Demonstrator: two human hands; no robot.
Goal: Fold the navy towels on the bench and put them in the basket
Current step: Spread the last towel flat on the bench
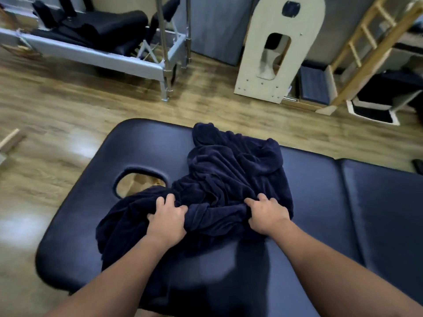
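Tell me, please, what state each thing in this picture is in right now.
navy towels: crumpled in a heap on the bench, unfolded.
bench: flat, its face hole partly covered by towel.
left hand: gripping bunched towel.
right hand: gripping bunched towel.
basket: not in view.

Only the person's two forearms and hands show, entering from the lower edge of the head view. Both forearms are bare up to the frame's edge, with no sleeve in sight. The left hand [167, 219] and the right hand [266, 215] wear no glove, ring, watch or band. The fingernails look short and unpainted.
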